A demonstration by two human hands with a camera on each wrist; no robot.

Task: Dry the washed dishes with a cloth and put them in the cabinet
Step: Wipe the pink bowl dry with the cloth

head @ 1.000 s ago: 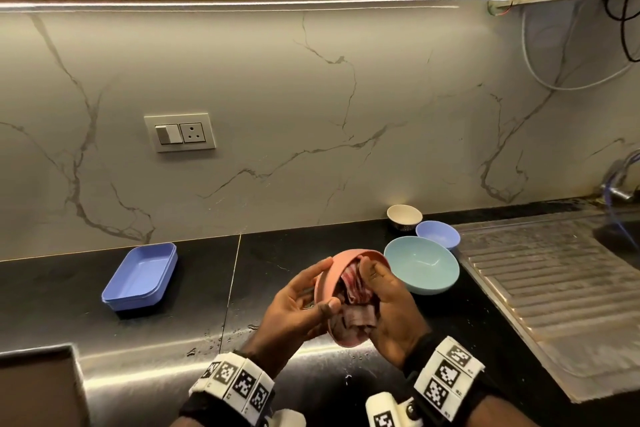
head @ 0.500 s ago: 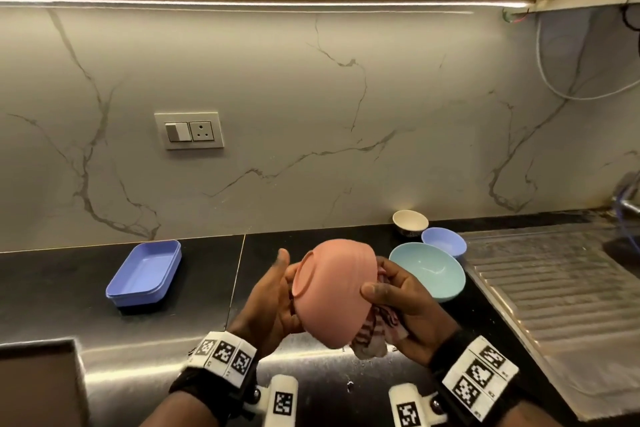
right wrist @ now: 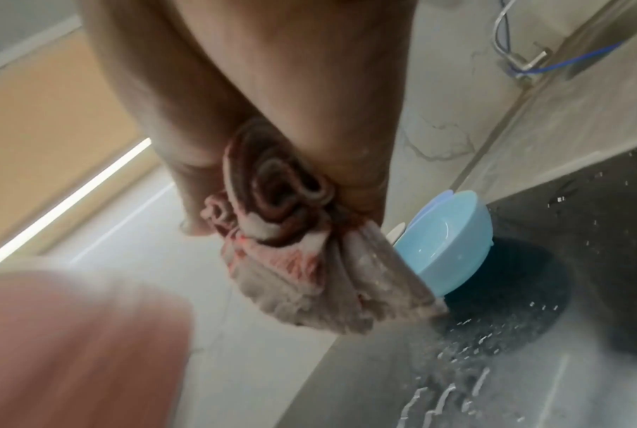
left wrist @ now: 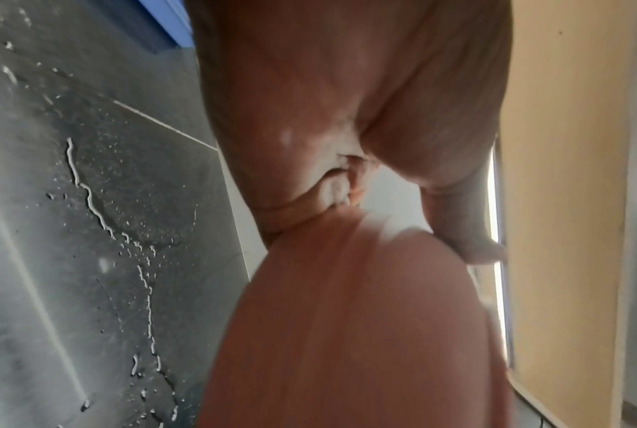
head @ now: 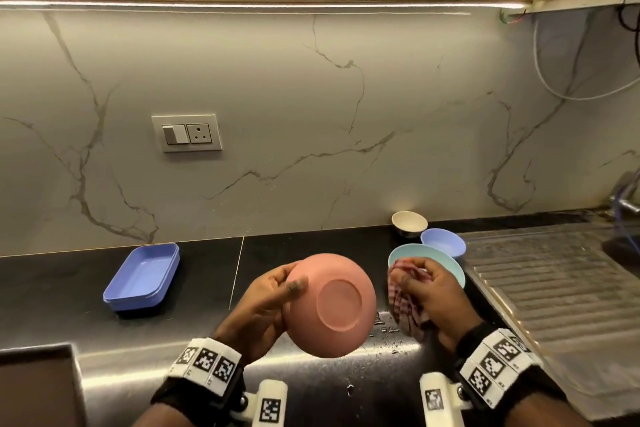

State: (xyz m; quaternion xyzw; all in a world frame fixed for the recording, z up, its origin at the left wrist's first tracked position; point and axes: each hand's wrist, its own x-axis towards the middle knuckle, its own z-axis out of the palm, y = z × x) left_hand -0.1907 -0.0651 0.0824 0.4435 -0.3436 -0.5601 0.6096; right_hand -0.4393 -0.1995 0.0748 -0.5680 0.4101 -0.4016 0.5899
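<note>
Above the front edge of the black countertop (head: 62, 288), the left hand (head: 263, 305) grasps the pink bowl (head: 334, 305) by its rim, base turned toward the viewer. Just to its right, apart from the bowl, the right hand (head: 433, 295) clenches a bunched red-checked cloth (head: 403, 302). Farther back stand a light-blue bowl (head: 450, 262), a small lavender bowl (head: 443, 241) and a cream bowl (head: 409, 222) near the back edge; a blue rectangular tray (head: 143, 276) lies toward the left.

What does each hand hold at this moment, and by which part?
The left hand holds the pink bowl by its rim, bottom facing the camera. The right hand grips the bunched striped cloth around its middle.
</note>
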